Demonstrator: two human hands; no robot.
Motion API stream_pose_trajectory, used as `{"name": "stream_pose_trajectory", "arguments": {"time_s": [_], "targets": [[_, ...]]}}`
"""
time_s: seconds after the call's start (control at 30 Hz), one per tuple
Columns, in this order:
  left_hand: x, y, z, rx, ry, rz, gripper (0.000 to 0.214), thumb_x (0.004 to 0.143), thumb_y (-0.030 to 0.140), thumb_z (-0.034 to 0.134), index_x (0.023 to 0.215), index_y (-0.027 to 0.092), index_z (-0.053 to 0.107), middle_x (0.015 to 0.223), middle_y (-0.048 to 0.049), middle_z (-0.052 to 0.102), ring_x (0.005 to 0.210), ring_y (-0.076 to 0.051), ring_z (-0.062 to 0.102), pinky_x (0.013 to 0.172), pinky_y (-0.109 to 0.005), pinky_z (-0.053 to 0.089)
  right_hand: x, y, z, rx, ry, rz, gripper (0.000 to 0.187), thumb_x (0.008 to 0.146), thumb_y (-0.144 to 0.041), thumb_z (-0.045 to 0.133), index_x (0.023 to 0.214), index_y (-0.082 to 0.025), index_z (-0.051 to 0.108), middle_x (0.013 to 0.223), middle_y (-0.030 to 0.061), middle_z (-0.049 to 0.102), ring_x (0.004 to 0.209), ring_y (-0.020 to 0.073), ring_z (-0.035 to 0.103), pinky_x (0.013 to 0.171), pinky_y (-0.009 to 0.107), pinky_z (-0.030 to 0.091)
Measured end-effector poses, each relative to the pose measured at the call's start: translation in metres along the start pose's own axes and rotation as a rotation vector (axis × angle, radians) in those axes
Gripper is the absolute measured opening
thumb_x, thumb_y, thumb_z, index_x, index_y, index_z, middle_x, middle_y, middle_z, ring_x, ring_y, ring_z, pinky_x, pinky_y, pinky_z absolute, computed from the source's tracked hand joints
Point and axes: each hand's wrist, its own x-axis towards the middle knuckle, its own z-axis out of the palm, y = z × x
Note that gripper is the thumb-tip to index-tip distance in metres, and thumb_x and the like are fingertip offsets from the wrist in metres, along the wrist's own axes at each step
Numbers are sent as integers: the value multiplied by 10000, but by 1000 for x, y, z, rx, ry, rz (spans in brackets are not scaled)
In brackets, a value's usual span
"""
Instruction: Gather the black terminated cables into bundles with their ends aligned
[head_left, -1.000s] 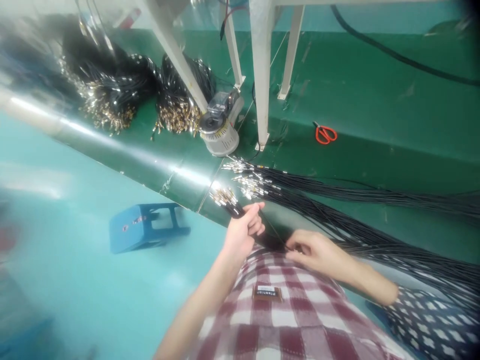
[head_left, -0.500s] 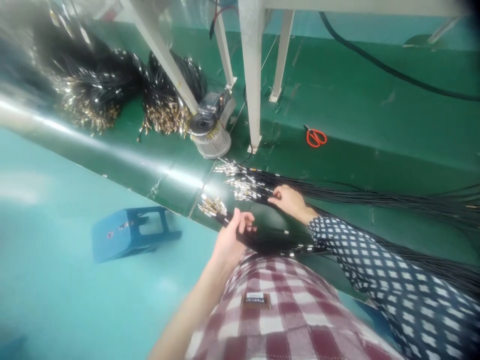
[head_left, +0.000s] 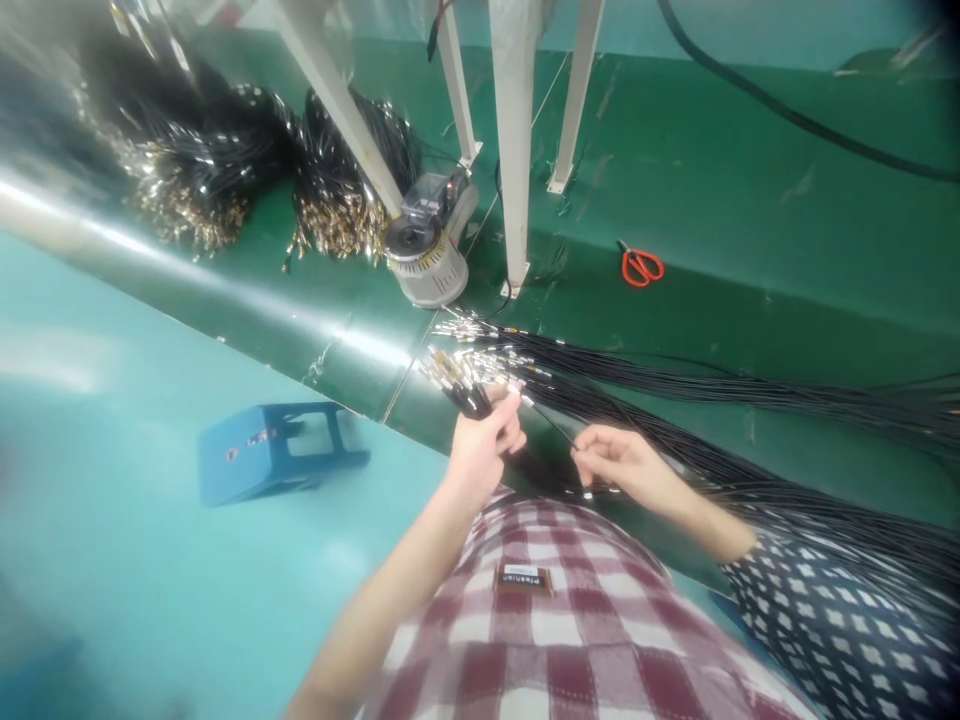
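My left hand (head_left: 484, 440) is closed around a bundle of black cables (head_left: 471, 400), whose metal-tipped ends stick out past the thumb. A single black cable (head_left: 553, 425) runs from near the left fingertips to my right hand (head_left: 619, 460), which pinches it between thumb and fingers. Behind my hands, more black cables (head_left: 637, 405) lie on the green work surface with silvery ends (head_left: 480, 360) gathered at their left. The lower part of the held bundle is partly hidden behind my left hand and near the checked apron (head_left: 600, 590).
Orange-handled scissors (head_left: 640, 267) lie farther back on the green surface (head_left: 750, 220). A grey round-based machine (head_left: 427, 265) stands beside white table legs (head_left: 514, 150). Heaps of black cables (head_left: 337, 180) fill the back left. A blue stool (head_left: 277, 450) is on the floor.
My right hand has moved from the cable ends toward me and to the right, drawing out one cable. My left hand has shifted slightly up and right with its bundle.
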Motion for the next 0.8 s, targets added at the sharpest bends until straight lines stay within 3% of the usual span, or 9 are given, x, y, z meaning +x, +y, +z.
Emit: {"name": "stream_pose_trajectory", "arguments": {"time_s": [0.13, 0.2, 0.33, 0.43, 0.63, 0.8], "targets": [[-4, -4, 6, 116, -9, -58, 247, 641, 252, 798, 700, 123, 596, 435, 86, 357, 361, -22, 256, 398, -207, 218, 7, -9, 19, 84, -30, -56, 366, 745, -517, 686, 759, -182, 541, 569, -13, 625, 528, 111, 549, 551, 249, 416], [-8, -5, 5, 157, -31, -88, 243, 644, 251, 795, 758, 107, 636, 434, 83, 363, 363, -23, 260, 395, -206, 209, 11, -13, 24, 95, -46, -81, 373, 744, -522, 686, 752, -185, 527, 562, -21, 621, 528, 108, 546, 572, 254, 421], [-10, -1, -1, 84, -54, -43, 295, 736, 254, 731, 993, 124, 665, 476, 94, 337, 382, -18, 232, 418, -201, 227, 6, -15, 24, 47, -102, -55, 343, 793, -497, 646, 775, -173, 536, 560, -15, 625, 494, 91, 499, 529, 234, 375], [-9, -1, -5, 70, -52, -47, 230, 753, 270, 722, 901, 99, 681, 478, 92, 311, 387, -16, 234, 427, -203, 250, 1, -18, 20, -59, -163, -16, 315, 810, -473, 629, 794, -164, 572, 615, 14, 657, 523, 104, 518, 527, 234, 378], [-9, -3, -8, 76, -5, -69, 263, 707, 296, 762, 848, 84, 695, 493, 80, 339, 381, -15, 272, 418, -199, 273, 15, -33, 33, -488, 118, -232, 228, 848, -407, 583, 811, -190, 646, 739, 9, 656, 581, 119, 505, 561, 249, 379], [-8, -2, -19, -74, 7, -42, 223, 750, 291, 722, 885, 118, 680, 632, 39, 473, 383, 2, 276, 419, -197, 292, 4, -18, 37, -630, 44, -211, 252, 898, -365, 514, 750, -202, 635, 679, 0, 623, 582, 128, 507, 548, 248, 352]]}}
